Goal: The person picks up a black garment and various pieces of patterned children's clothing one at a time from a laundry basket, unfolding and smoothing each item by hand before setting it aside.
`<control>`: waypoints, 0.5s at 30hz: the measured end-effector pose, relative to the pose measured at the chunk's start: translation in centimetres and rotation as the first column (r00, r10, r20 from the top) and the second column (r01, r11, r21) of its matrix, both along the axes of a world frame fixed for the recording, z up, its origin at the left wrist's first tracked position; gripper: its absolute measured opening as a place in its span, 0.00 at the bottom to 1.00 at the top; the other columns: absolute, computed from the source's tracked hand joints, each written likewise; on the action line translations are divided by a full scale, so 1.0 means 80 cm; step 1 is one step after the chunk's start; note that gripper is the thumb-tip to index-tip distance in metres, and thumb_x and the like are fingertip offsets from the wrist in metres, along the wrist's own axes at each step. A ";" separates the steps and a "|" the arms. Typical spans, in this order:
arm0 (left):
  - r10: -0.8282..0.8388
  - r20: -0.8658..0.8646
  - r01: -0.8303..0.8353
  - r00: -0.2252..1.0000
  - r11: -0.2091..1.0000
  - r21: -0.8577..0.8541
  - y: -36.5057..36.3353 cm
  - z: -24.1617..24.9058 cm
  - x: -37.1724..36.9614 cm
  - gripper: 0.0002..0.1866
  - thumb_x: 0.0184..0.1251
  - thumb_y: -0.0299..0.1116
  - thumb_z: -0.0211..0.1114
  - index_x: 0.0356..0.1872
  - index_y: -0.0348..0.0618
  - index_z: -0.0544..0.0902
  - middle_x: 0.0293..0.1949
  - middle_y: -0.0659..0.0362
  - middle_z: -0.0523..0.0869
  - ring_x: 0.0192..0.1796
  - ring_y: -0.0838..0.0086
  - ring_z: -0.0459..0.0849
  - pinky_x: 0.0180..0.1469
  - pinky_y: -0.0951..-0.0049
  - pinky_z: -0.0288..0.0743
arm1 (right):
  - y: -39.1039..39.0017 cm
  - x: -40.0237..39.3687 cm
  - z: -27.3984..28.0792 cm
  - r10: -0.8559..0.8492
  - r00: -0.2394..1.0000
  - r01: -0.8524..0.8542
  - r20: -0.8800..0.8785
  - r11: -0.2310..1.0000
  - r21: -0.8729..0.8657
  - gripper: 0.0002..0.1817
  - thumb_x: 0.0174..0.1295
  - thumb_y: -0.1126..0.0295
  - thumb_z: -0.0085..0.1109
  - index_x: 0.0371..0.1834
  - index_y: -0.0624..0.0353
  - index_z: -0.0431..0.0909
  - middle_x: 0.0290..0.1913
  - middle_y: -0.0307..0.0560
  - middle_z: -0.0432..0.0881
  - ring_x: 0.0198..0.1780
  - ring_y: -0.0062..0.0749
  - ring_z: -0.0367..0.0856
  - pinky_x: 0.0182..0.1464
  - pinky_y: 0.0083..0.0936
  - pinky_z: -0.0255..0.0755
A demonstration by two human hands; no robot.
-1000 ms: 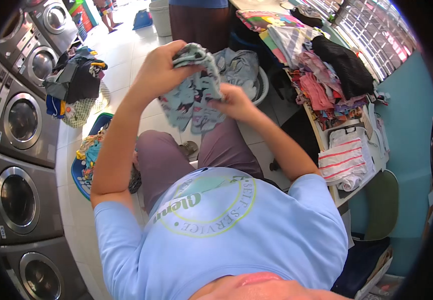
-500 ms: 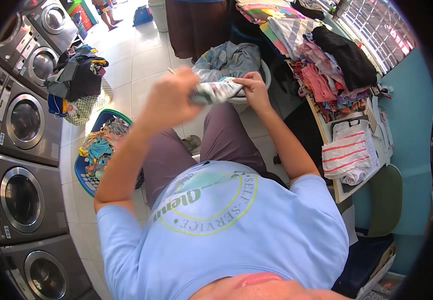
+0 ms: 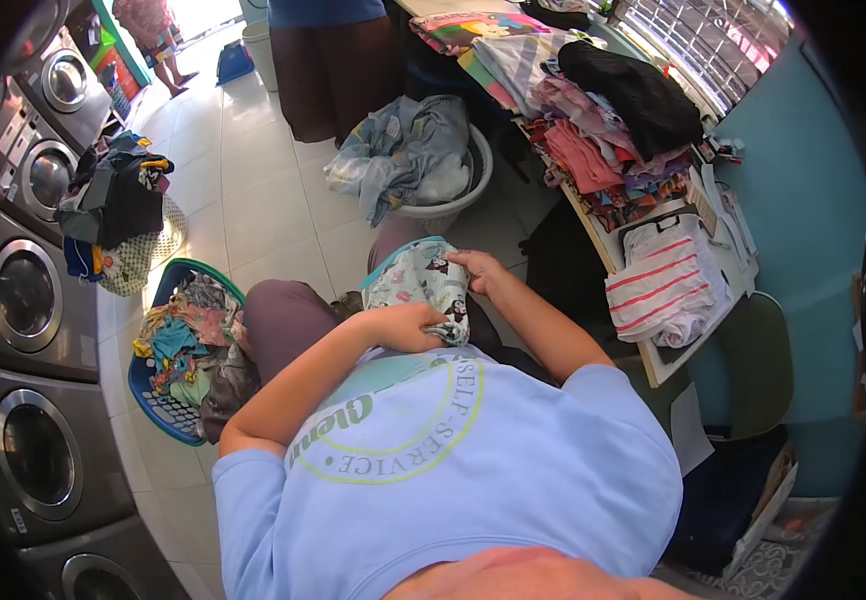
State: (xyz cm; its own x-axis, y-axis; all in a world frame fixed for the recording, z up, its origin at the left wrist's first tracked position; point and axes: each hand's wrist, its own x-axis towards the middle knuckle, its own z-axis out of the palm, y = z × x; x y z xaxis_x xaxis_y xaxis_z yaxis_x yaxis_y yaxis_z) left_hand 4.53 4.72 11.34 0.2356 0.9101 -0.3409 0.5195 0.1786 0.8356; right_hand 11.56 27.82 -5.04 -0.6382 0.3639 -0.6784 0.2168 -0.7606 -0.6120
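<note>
A white cloth garment with small dark and coloured printed figures and a teal edge lies spread over my lap. I cannot make out what kind of garment it is. My left hand is closed on its lower edge, close to my shirt, with the fingertips partly hidden. At the right side, my right hand grips the upper right edge, thumb on top. Beyond my knees stands a white basket heaped with a blue-grey crumpled fabric.
A blue basket of mixed clothes sits by my left leg. Farther left, a patterned basket is piled with dark clothes. Front-loading machines line the left wall. Folded laundry covers the right-hand table. A person stands ahead.
The garment has come down from raised hands onto my lap and is now spread flatter. Both hands have lowered toward my body. The view has shifted slightly.
</note>
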 end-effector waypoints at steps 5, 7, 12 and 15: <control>-0.001 0.082 0.008 0.997 0.996 -0.090 -0.006 -0.004 -0.005 0.21 0.64 0.39 0.60 0.57 0.43 0.76 0.45 0.53 0.84 0.49 0.69 0.80 0.55 0.70 0.69 | -0.027 -0.017 0.037 -0.028 0.999 0.046 -0.037 0.601 0.798 0.13 0.47 0.82 0.63 0.37 0.61 0.78 0.36 0.48 0.80 0.38 0.38 0.82 0.41 0.32 0.77; -0.004 0.123 0.008 0.992 1.000 -0.029 -0.007 -0.020 -0.012 0.23 0.64 0.39 0.60 0.59 0.44 0.75 0.46 0.52 0.84 0.49 0.69 0.80 0.55 0.70 0.70 | -0.041 -0.019 0.070 0.156 0.987 0.017 -0.026 0.061 0.998 0.10 0.49 0.81 0.61 0.36 0.62 0.80 0.36 0.46 0.80 0.37 0.34 0.81 0.41 0.26 0.75; -0.049 -0.003 0.049 0.999 0.996 0.075 0.000 0.040 -0.059 0.22 0.63 0.41 0.62 0.55 0.41 0.75 0.43 0.52 0.84 0.47 0.70 0.79 0.53 0.71 0.69 | -0.062 -0.014 0.105 0.779 0.597 -0.171 0.190 -0.107 0.979 0.14 0.58 0.60 0.63 0.35 0.60 0.82 0.34 0.47 0.80 0.39 0.37 0.80 0.41 0.30 0.73; 0.187 -0.079 -0.173 0.979 0.972 0.157 0.012 0.042 -0.113 0.24 0.62 0.44 0.63 0.54 0.40 0.75 0.46 0.50 0.81 0.50 0.66 0.79 0.54 0.68 0.69 | -0.050 -0.008 0.103 0.653 0.722 -0.639 0.229 0.502 0.583 0.33 0.65 0.37 0.44 0.38 0.59 0.83 0.35 0.43 0.82 0.40 0.27 0.79 0.43 0.31 0.72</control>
